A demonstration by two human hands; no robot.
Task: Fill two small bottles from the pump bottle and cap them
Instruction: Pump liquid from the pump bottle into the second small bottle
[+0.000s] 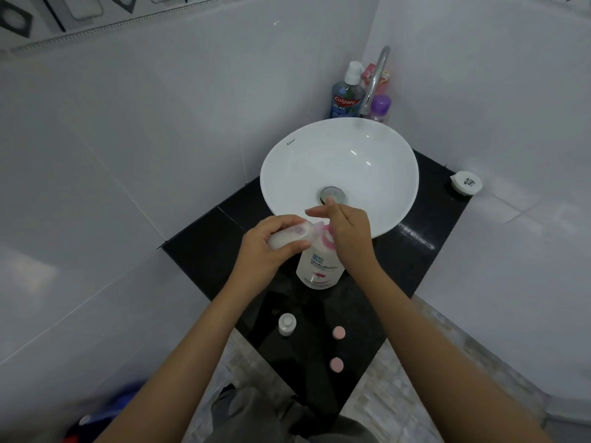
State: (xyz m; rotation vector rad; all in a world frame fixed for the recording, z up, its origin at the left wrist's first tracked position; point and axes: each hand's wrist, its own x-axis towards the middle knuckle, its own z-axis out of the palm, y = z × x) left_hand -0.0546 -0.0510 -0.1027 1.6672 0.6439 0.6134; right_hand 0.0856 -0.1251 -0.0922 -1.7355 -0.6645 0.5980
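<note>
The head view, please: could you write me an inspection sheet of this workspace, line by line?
Surface: black countertop, glossy, carrying a white basin.
Job's things: pump bottle upright in front of the basin; one small bottle held tilted with its mouth at the pump spout; second small bottle upright and uncapped near the front edge; two pink caps lying loose beside it.
Clutter: mouthwash bottle, purple-capped bottle and other items by the tap; a white round lid at the far right.
Grippers: left hand grips the small bottle; right hand rests on the pump head.
Cables: nothing seen.
Surroundings: white tiled walls.
</note>
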